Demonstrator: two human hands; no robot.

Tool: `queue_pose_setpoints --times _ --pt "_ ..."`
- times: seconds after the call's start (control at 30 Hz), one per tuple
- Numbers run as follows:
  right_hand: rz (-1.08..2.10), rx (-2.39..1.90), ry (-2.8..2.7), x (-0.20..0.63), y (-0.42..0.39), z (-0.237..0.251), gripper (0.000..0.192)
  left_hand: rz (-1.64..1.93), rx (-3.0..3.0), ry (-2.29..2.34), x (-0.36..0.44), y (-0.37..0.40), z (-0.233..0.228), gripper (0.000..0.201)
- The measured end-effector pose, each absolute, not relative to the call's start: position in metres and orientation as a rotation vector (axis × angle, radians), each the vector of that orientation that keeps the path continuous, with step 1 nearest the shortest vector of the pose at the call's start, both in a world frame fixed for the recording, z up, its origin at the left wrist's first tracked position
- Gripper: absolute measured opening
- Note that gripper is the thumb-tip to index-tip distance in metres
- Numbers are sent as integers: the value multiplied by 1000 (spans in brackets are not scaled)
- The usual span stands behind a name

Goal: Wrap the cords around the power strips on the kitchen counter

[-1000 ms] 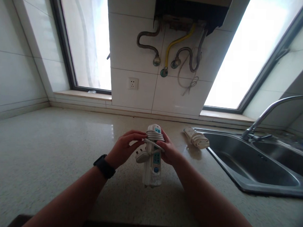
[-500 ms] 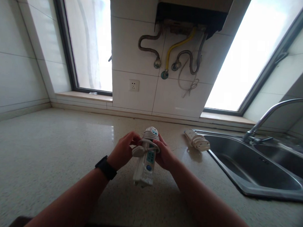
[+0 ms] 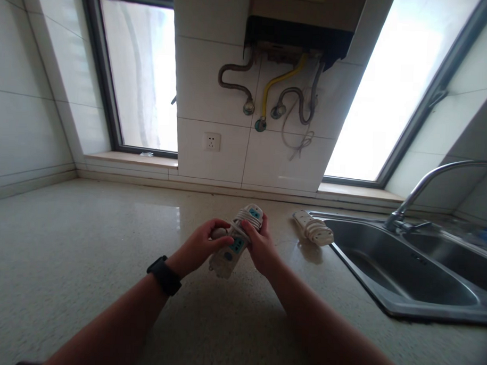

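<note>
A white power strip (image 3: 223,264) with blue-green sockets is held tilted above the counter, its white cord (image 3: 255,220) wound around the upper part. My right hand (image 3: 261,244) grips the strip from the right, thumb pressed over the coiled cord. On the other side my left hand (image 3: 203,242), below a black wristwatch, is closed around the plug (image 3: 219,233) at the cord's end, its thumb lying across the strip's face. Part of the plug is hidden by the fingers. Further right lies a second white power strip (image 3: 306,222), also wrapped in its cord.
A steel double sink (image 3: 384,262) with a curved faucet (image 3: 427,183) is set into the speckled counter (image 3: 84,262) on the right. On the tiled wall are a socket (image 3: 212,141) and a heater (image 3: 305,25) with hoses and a yellow pipe (image 3: 266,98) beneath it.
The held power strip has turned, its top leaning right and its lower end raised. My left hand has closed over the plug, and my right thumb now lies across the cord. The view has tilted up slightly.
</note>
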State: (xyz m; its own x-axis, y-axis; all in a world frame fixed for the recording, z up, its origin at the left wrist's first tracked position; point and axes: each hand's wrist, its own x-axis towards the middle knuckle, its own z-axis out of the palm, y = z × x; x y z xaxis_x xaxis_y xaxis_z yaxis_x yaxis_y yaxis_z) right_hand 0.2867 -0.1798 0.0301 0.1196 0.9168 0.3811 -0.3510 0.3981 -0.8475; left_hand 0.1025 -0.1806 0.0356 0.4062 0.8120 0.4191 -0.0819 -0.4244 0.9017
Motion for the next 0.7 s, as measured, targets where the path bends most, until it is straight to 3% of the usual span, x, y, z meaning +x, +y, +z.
queue_pose_setpoints --times 0.13,0.37,0.7 --pt "1010 -620 -1106 284 -181 28 73 1190 1822 756 105 -181 37 38" --pt "1016 -576 -1151 291 -182 37 57 1145 1618 603 97 -178 36 28" --pt "1070 -555 -1117 292 -186 40 59 1055 1479 547 97 -178 36 30"
